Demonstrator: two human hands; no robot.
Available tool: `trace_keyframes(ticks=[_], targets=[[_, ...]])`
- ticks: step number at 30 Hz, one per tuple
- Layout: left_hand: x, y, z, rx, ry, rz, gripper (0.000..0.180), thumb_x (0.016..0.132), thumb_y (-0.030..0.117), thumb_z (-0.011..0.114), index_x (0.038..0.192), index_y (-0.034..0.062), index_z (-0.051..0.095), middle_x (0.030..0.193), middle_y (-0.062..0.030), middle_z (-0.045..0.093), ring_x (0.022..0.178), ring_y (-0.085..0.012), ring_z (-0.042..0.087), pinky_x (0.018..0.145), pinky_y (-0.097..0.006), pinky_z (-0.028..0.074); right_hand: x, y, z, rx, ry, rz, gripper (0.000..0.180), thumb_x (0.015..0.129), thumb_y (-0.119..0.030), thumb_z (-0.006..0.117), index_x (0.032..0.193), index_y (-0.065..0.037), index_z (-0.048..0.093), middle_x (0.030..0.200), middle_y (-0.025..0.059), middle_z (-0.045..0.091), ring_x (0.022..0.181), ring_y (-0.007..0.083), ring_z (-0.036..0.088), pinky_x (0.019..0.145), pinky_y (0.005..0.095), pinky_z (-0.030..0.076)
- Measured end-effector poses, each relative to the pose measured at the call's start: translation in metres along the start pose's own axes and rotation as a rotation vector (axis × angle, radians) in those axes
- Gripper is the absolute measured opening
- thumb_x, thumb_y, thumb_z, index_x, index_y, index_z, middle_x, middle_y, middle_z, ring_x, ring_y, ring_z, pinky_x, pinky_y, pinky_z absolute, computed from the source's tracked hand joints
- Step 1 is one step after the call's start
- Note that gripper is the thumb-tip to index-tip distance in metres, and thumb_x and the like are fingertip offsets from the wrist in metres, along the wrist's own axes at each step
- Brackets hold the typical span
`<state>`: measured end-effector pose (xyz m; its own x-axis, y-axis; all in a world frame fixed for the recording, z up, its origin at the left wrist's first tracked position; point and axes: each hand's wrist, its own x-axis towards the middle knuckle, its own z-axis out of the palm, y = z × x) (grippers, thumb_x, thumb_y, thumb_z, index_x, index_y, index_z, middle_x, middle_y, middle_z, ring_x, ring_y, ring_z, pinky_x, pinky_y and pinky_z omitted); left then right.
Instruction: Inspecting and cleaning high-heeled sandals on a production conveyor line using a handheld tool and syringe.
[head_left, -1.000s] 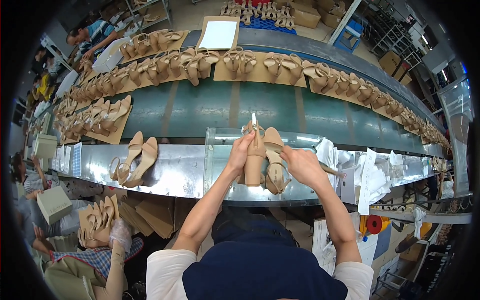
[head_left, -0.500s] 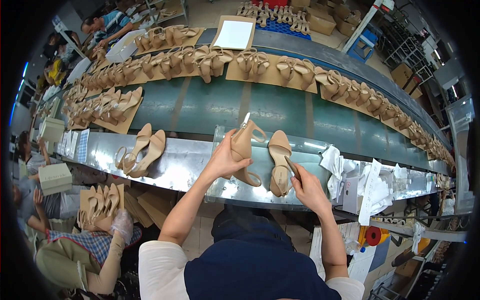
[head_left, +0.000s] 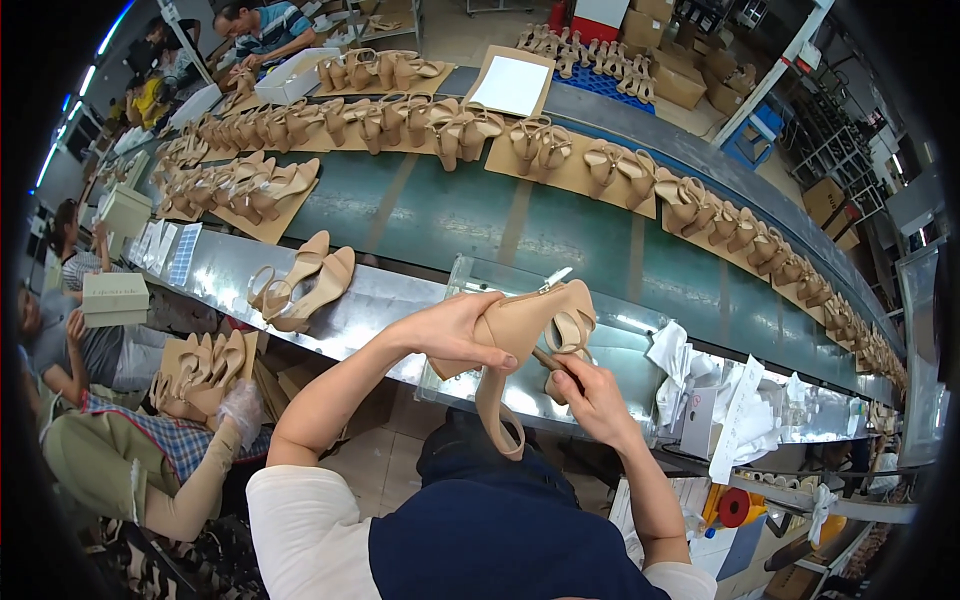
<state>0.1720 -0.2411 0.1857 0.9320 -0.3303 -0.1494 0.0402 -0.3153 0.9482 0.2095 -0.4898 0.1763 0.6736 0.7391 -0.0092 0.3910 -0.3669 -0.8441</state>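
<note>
A beige heeled sandal (head_left: 535, 318) is gripped in my left hand (head_left: 460, 335), thumb along its side and fingers over the top. Its ankle strap dangles below, and a buckle with a small whitish piece shows at its upper edge. My right hand (head_left: 592, 398) is closed on a slim brownish tool (head_left: 546, 358) that I cannot name more closely; its tip points toward the held sandal. Behind these, a second beige sandal (head_left: 558, 386) lies on a clear plate (head_left: 470, 277) and is largely hidden.
A pair of sandals (head_left: 312, 290) stands left on the metal ledge. Beyond runs a green conveyor (head_left: 440, 215) with rows of sandals on cardboard. White tissue (head_left: 672, 350) and a small box (head_left: 702, 415) lie at right. At lower left, a co-worker's gloved hand (head_left: 240, 408) holds sandals on cardboard.
My left hand has brought the sandal nearer and turned it, so it now covers much of the second one. My right hand with the tool has moved slightly down. The whole view has shifted.
</note>
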Motion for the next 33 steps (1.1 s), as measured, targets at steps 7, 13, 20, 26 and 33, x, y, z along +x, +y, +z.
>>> trace_keyframes(ticks=[7,13,20,26,33], targets=[[0.003,0.020,0.013,0.160,0.009,0.049,0.066,0.064,0.042,0.073,0.100,-0.0077,0.049,0.085,-0.0205,0.062,0.078,-0.0272,0.063,0.069,-0.033,0.049,0.013,-0.007,0.011,0.177,0.035,0.027,0.034,0.089,-0.032,0.050,0.091,0.000,0.060,0.055,0.0098,0.050,0.049,0.0163,0.047,0.049,0.0293,0.037],[0.006,0.016,0.016,0.106,-0.037,-0.015,0.065,0.065,0.044,0.072,0.096,-0.0082,0.049,0.084,-0.0209,0.062,0.075,-0.0275,0.063,0.066,-0.032,0.050,0.015,-0.008,0.021,0.108,0.152,-0.015,0.039,0.090,-0.036,0.049,0.080,-0.001,0.061,0.050,0.0098,0.049,0.043,0.0181,0.045,0.044,0.0307,0.035],[0.014,0.012,0.016,0.081,-0.095,0.029,0.061,0.066,0.042,0.073,0.097,-0.0057,0.050,0.081,-0.0161,0.061,0.073,-0.0238,0.062,0.065,-0.031,0.049,0.017,-0.003,0.010,-0.055,0.112,-0.100,0.042,0.090,-0.038,0.049,0.070,-0.002,0.060,0.048,0.0117,0.051,0.044,0.0281,0.053,0.044,0.0355,0.040],[0.019,0.010,0.014,0.102,-0.187,0.004,0.059,0.065,0.041,0.074,0.096,-0.0031,0.050,0.081,-0.0130,0.060,0.074,-0.0209,0.062,0.063,-0.030,0.048,0.018,-0.003,-0.011,-0.298,0.024,-0.216,0.042,0.088,-0.036,0.052,0.064,-0.002,0.060,0.052,0.0125,0.054,0.046,0.0296,0.055,0.044,0.0363,0.042],[0.010,0.008,0.010,-0.410,-0.104,-0.133,0.066,0.068,0.039,0.072,0.110,-0.0044,0.047,0.097,-0.0132,0.059,0.080,-0.0204,0.061,0.065,-0.031,0.050,0.010,0.005,-0.018,-0.283,0.057,-0.090,0.029,0.086,-0.031,0.055,0.076,-0.004,0.063,0.050,0.0103,0.053,0.048,0.0297,0.056,0.047,0.0367,0.043]])
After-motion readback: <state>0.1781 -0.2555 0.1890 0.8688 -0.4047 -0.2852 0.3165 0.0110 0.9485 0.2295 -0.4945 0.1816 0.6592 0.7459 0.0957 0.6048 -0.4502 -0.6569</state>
